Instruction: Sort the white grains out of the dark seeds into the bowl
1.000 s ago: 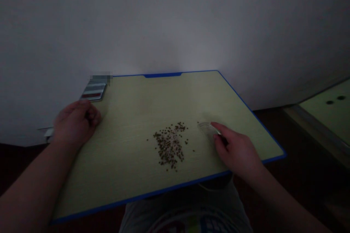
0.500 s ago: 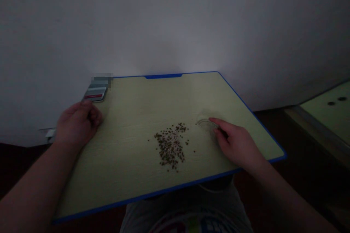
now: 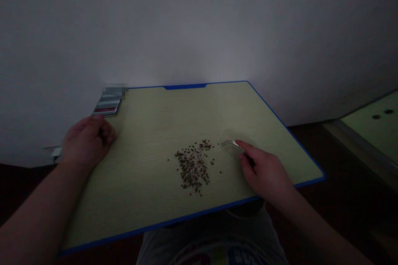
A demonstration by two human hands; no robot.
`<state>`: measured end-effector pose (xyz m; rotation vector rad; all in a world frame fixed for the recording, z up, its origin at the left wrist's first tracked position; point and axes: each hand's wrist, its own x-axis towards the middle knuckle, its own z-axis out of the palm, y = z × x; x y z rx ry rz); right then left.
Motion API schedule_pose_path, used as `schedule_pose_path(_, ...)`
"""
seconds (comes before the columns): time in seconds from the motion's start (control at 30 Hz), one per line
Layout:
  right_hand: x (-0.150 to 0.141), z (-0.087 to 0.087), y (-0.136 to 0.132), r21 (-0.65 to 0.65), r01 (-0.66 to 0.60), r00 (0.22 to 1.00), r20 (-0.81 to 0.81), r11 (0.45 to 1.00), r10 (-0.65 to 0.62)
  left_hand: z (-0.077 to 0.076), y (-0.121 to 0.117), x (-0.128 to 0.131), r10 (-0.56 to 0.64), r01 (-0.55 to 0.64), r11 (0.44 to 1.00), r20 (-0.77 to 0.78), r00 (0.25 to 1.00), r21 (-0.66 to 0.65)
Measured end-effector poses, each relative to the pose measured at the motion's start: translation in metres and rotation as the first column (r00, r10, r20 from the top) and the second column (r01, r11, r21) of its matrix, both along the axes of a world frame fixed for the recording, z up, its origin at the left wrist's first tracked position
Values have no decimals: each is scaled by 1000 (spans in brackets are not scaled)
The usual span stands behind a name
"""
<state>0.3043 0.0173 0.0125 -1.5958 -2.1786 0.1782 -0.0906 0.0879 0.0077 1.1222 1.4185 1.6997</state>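
Note:
A clear plastic protractor (image 3: 230, 148) is pinched between the thumb and fingers of my right hand (image 3: 264, 169). Its curved edge points left, tilted just over the tabletop. Left of it lies a loose heap of small dark beans mixed with paler grains (image 3: 193, 166), a few strays scattered around. The protractor and the heap are apart. My left hand (image 3: 88, 138) rests as a loose fist on the table's left edge, fingers curled in and nothing visible in it.
The pale wood-look table (image 3: 149, 124) has a blue rim and stands against a grey wall (image 3: 199, 25). A phone-like flat object (image 3: 107, 104), partly blurred out, lies at the far left corner. A pale panel with two dark holes (image 3: 373, 128) is at the right.
My right hand has shifted slightly left and toward me, tilting the protractor so more of its face shows. My left hand and the heap look the same.

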Motion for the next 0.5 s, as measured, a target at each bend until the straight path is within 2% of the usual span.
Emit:
schedule_pose_path(0.17,-8,-1,16,23,51,998,31,998,-52,3,1,3,27,-19,999,160,987,-49)
schedule_pose_path(0.37,-22,0,31,50,55,987,150,997,-61,-2,2,-1,7,-5,1000,136,991,-18)
schedule_pose_path(0.5,-14,0,31,76,156,969,183,985,-168,-5,3,-4,-8,6,1000,159,987,10)
